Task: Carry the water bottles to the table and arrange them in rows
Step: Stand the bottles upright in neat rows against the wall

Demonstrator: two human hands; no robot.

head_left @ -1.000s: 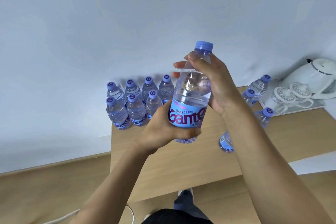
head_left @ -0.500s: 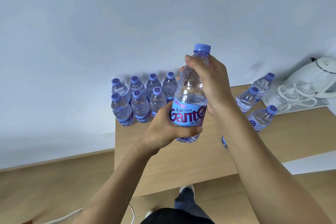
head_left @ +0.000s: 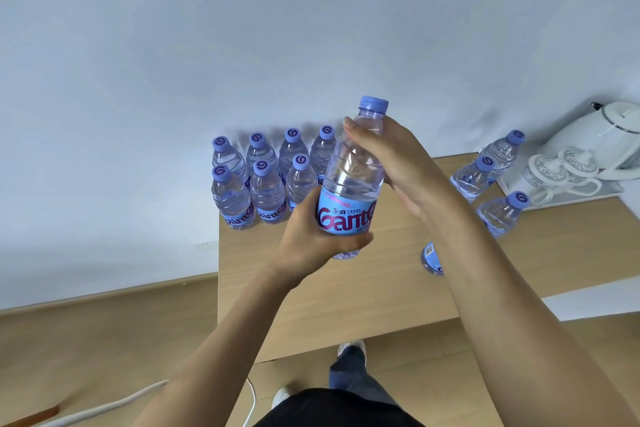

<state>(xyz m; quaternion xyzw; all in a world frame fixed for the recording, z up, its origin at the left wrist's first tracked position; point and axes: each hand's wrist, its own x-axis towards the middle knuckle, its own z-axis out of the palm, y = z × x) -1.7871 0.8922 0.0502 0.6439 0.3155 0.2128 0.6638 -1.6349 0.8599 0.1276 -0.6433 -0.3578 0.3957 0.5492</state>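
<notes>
1. A water bottle is held upright above the wooden table, in front of the person.
2. The lower part of the bottle is gripped by the left hand; the fingers are curled round the back and the thumb is laid across the base of the label.
3. The upper part, just below the neck, is held by the right hand, with fingers wrapped round the clear shoulder of the bottle.
4. The bottle is closed by a light purple cap.
5. A blue label is fitted round the bottle. Large dark red letters reading "Gante" are printed on it; the end of the word is turned out of view. A line of small characters is printed above the letters and cannot be read.
6. A group of seven bottles is set upright at the far left corner of the table, against the wall. Four are placed in the back row and three in the front row, touching or just beside one another. A swirl mark is shown on each cap, and part of the same lettering is seen on the front labels.
7. Three further bottles are stood near the right side of the table, apart from the group.
8. One more bottle is largely hidden behind the right forearm; a barcode is visible on its label.
9. A white kettle and two lidded white cups are placed on a white tray at the far right.
</notes>
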